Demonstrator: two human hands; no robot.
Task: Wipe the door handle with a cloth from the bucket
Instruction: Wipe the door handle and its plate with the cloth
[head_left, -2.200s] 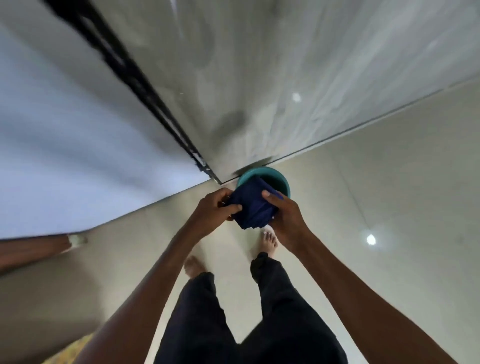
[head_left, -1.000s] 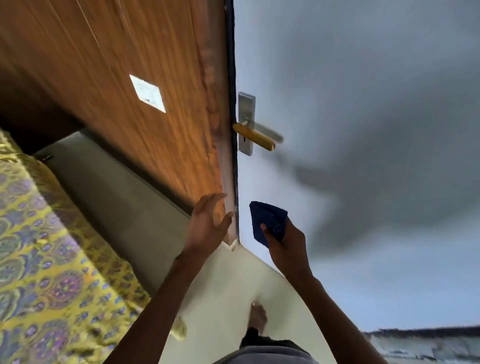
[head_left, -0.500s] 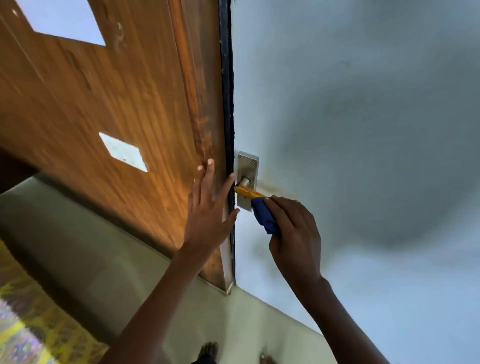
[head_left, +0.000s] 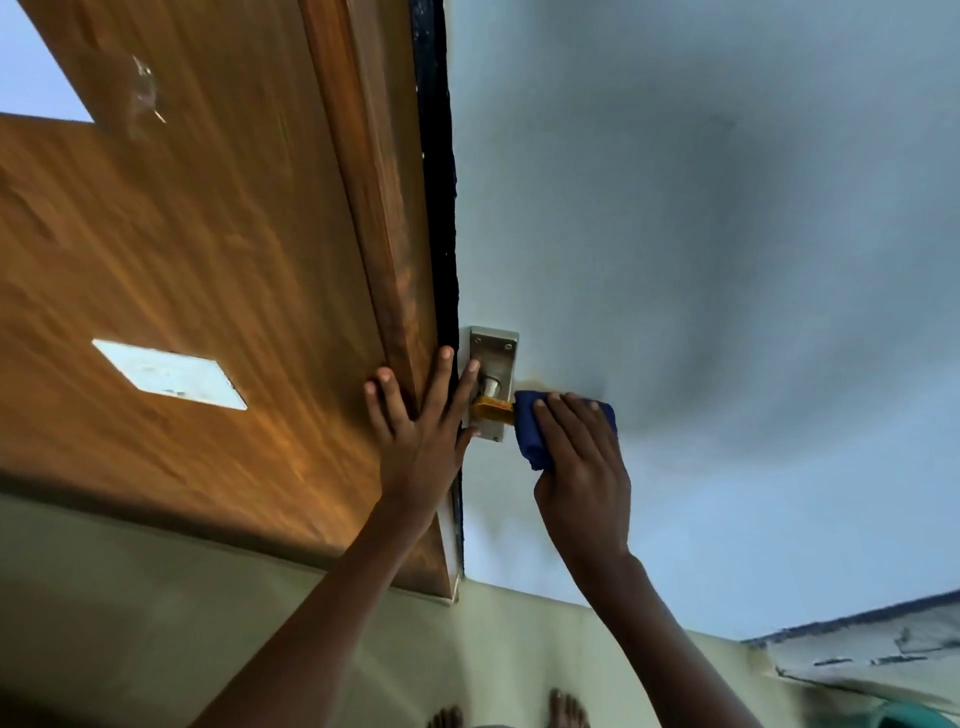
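Observation:
A gold lever door handle (head_left: 492, 409) sticks out of a steel plate (head_left: 493, 353) on the pale blue door face. A folded dark blue cloth (head_left: 531, 431) is wrapped over the lever's outer part, with my right hand (head_left: 584, 462) closed around cloth and lever. My left hand (head_left: 421, 431) lies flat with fingers spread on the wooden door edge (head_left: 384, 208), its forefinger touching the plate. The teal bucket's rim (head_left: 914, 717) shows at the bottom right corner.
The brown wooden surface (head_left: 182, 234) fills the left, with a white rectangular plate (head_left: 169, 374) on it. Pale floor tiles (head_left: 156, 623) lie below. My bare toes (head_left: 566, 709) show at the bottom edge. A grey stone slab (head_left: 872, 649) sits low right.
My right hand carried the cloth up from the bucket to the handle and has slid it along the lever. My left hand moved onto the door edge and stays pressed there.

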